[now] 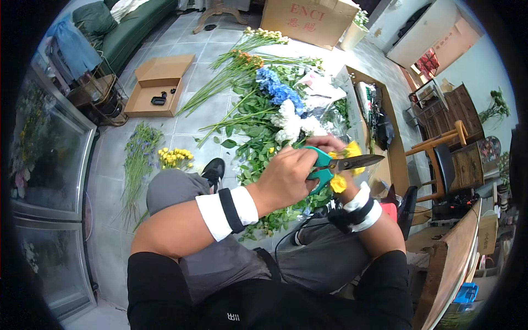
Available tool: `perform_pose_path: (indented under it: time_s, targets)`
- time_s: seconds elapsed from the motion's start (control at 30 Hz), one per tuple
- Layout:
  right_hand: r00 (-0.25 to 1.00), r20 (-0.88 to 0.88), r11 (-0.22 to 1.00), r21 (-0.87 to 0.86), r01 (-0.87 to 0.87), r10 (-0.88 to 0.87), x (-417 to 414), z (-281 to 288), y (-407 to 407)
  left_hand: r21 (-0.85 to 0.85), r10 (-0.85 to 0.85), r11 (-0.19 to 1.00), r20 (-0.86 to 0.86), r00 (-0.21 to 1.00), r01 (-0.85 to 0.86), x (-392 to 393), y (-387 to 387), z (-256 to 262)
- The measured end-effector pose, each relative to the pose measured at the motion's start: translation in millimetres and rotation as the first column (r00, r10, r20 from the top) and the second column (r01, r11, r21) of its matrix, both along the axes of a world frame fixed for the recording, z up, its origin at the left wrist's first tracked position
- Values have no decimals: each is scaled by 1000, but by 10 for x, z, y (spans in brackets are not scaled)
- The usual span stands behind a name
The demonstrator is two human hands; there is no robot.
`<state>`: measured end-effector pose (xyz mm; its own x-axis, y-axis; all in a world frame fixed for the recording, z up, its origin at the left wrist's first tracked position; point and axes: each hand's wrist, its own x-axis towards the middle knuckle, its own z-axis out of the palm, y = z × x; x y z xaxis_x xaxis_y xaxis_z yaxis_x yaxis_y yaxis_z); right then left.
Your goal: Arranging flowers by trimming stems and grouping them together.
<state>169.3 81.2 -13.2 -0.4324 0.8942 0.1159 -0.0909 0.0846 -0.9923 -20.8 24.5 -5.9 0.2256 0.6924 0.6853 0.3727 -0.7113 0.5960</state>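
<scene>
My left hand [284, 177] grips a pair of scissors [324, 170] by its teal handles. The dark blades point right and look closed together. Just behind them, my right hand [326, 143] holds yellow flowers [339, 183], whose heads show around the blades. The scissors hide part of that hand and the stems. On the floor beyond my hands lie white flowers [287, 121], blue flowers [280, 88] and a spread of green leafy stems [251, 123]. Orange flowers [247, 58] and pale cream ones [268, 35] lie farther off, their long stems towards the left.
An open cardboard box [154, 86] holds small black items. Purple flowers [142, 144] and a yellow bunch [175, 158] lie left of my knee. A long carton [392, 136] with wrapped goods stands at right, near a wooden chair [443, 161]. A large carton [305, 20] is at the back.
</scene>
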Motion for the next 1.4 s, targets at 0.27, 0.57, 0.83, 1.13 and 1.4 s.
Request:
perform_pose_path:
  time_s: [0.27, 0.57, 0.83, 1.13, 1.4]
  targets:
    - [995, 84, 998, -13, 58, -57, -356, -112, -65, -21, 70, 997, 143, 987, -68, -343, 43, 102]
    - [969, 238, 951, 277, -138, 71, -860, -458, -94, -48, 176, 984, 202, 964, -169, -694, 31, 219]
    - [996, -54, 997, -40, 72, -75, -1803, -754, 1058, 134, 70, 984, 307, 949, -116, -791, -141, 358]
    - [990, -112, 995, 42, 89, -83, -3145, -1080, 1654, -10, 8, 1000, 283, 959, -5, -1035, -444, 350]
    - [992, -119, 955, -288, -68, 35, -3884, -2117, 1208, -141, 75, 990, 386, 920, -21, -1263, -461, 388]
